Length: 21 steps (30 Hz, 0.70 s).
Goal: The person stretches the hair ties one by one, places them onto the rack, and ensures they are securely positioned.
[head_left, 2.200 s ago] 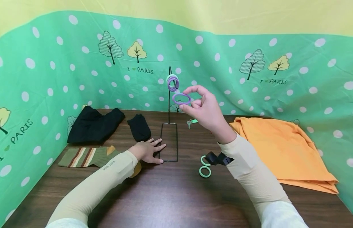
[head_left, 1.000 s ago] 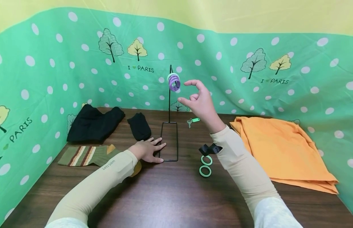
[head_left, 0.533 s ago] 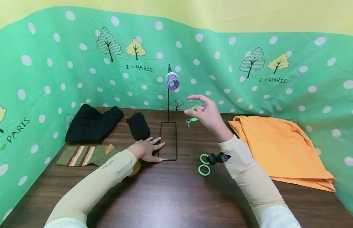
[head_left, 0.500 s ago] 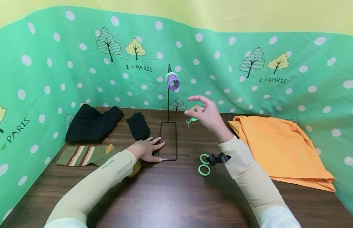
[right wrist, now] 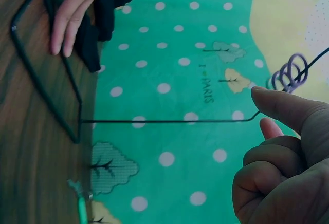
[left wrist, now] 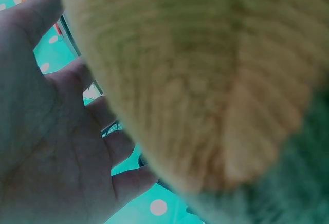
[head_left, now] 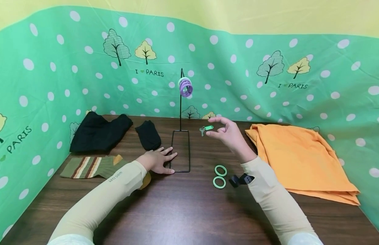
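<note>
Purple rings (head_left: 186,88), mint green rings (head_left: 220,176) (two), orange cloth (head_left: 299,156), striped sock (head_left: 91,167).

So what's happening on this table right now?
A person is hanging rings on a black wire stand. The left hand lies flat on the stand's base. The right hand is empty, in the air above the table. Purple rings and a pale one hang on the hook, and two green rings lie on the table near the right wrist.
</note>
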Motion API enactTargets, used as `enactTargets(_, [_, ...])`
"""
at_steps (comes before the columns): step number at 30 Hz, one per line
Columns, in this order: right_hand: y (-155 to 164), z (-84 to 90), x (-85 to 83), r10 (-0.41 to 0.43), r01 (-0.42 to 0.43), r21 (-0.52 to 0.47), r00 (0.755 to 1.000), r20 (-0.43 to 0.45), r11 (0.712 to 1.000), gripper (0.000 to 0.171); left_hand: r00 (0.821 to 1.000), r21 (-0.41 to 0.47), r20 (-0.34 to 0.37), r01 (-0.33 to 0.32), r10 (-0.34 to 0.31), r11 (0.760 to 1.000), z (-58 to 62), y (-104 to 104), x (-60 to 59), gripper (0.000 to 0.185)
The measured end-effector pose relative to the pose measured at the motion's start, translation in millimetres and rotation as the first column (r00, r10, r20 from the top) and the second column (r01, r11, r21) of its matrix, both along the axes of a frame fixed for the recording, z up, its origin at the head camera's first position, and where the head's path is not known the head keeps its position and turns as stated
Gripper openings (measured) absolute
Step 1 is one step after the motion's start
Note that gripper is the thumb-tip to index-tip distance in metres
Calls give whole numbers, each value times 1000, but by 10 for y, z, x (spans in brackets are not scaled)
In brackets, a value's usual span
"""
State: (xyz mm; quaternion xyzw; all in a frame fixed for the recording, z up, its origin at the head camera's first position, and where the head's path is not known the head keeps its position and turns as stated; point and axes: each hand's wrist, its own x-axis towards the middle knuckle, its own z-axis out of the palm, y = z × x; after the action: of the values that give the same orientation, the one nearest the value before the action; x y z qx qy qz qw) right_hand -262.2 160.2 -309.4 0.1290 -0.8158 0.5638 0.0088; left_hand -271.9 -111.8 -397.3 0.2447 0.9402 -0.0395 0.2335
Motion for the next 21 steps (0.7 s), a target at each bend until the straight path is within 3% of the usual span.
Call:
enactTargets(7, [149, -188, -24, -33, 30, 57, 998, 46, 998, 42, 1000, 9, 1, -2, 2, 1000, 10, -3, 0, 78])
enactTargets(12, [248, -308, -25, -11, 4, 64, 993, 114, 998, 44, 1000, 10, 4, -4, 4, 1000, 2, -4, 0, 78])
enactTargets(21, [499, -528, -37, 57, -111, 159, 949, 311, 981, 50, 1000, 26, 18, -15, 14, 1000, -3, -16, 12, 79])
